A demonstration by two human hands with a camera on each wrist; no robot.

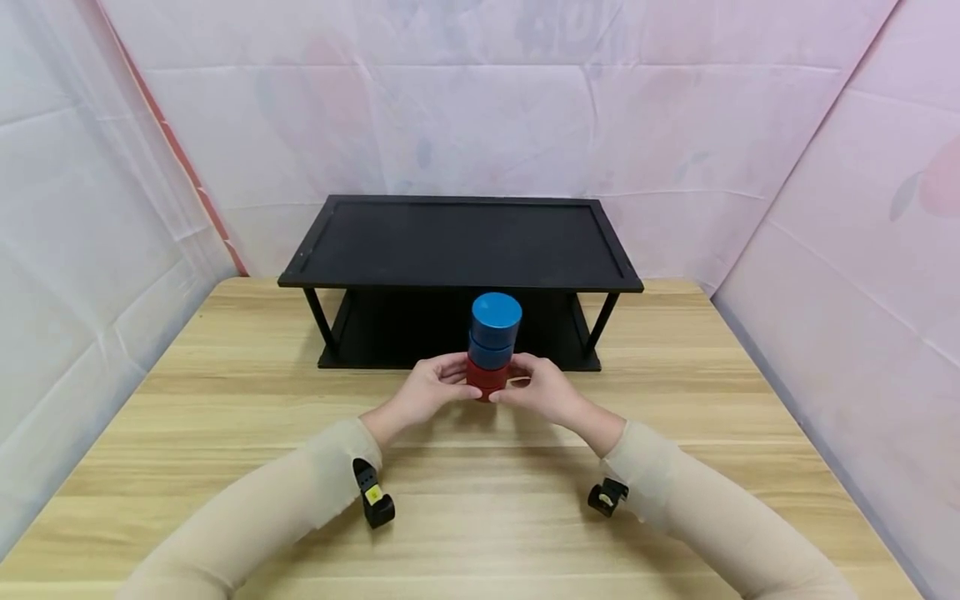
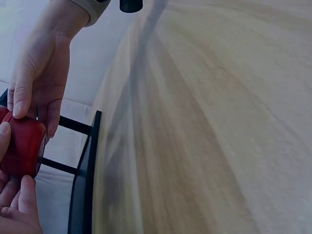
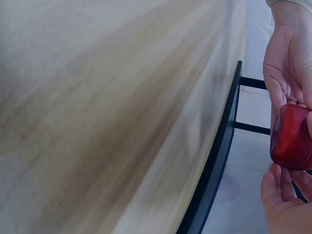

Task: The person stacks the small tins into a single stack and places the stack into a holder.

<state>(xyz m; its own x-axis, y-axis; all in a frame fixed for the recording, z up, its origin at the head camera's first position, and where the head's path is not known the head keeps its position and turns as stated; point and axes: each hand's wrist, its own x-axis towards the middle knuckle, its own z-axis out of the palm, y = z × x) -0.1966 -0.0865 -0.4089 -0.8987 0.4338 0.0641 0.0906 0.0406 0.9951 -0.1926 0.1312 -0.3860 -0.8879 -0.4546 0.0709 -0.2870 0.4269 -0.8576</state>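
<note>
A round blue tin (image 1: 495, 321) stands upright on a round red tin (image 1: 487, 379), both with a smooth, shiny finish. From the left, my left hand (image 1: 431, 390) grips the red tin, thumb at its front and fingers curled behind. My right hand (image 1: 546, 392) holds the same tin from the right, its thumb close to the other thumb. Both wrist views show the red tin (image 2: 24, 146) raised off the table between the two hands. The blue tin's lower part sits just above my fingers, which do not touch it in the head view.
Behind the tins stands a black two-level shelf (image 1: 461, 242) with thin posts, on a wooden table (image 1: 487, 517). White printed cloth (image 1: 480, 125) hangs at the back and both sides. A small black camera is strapped under each sleeve.
</note>
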